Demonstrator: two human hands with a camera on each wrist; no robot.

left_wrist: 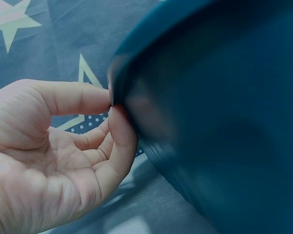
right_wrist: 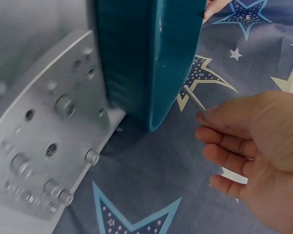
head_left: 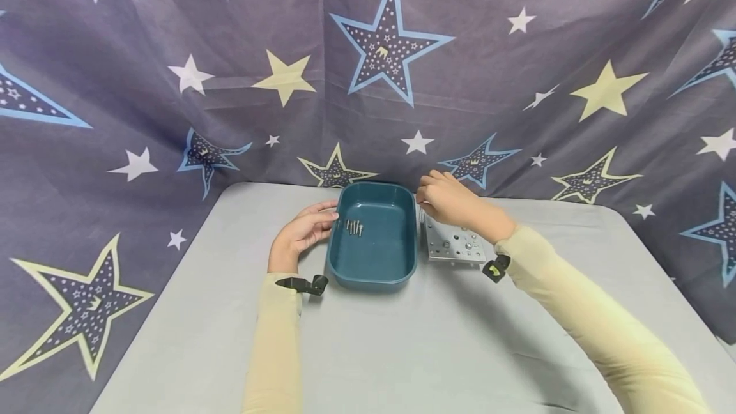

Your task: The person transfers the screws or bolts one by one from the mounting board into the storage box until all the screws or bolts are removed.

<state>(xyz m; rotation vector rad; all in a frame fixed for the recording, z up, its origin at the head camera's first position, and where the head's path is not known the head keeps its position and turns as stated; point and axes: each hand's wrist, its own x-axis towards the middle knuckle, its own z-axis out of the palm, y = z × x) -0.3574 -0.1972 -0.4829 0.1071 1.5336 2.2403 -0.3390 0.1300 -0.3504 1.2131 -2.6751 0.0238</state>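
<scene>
A teal tray (head_left: 376, 273) stands on the table, with several small screws (head_left: 354, 227) lying inside toward its left wall. My left hand (head_left: 305, 230) pinches the tray's left rim between thumb and forefinger, as the left wrist view shows up close. Beyond the tray's right side, my right hand (head_left: 448, 200) is raised near the far edge of a silver metal plate (head_left: 445, 235). Its thumb and fingers pinch a slim silver screw (right_wrist: 195, 100), whose far end points toward the tray. The right wrist view shows holes and bolts (right_wrist: 66, 106) on the plate.
The plate sits just right of the tray, a narrow gap between them. A light grey cloth covers the table (head_left: 374, 350). Behind it hangs a dark curtain (head_left: 489, 69) patterned with stars, close to the tray's back edge.
</scene>
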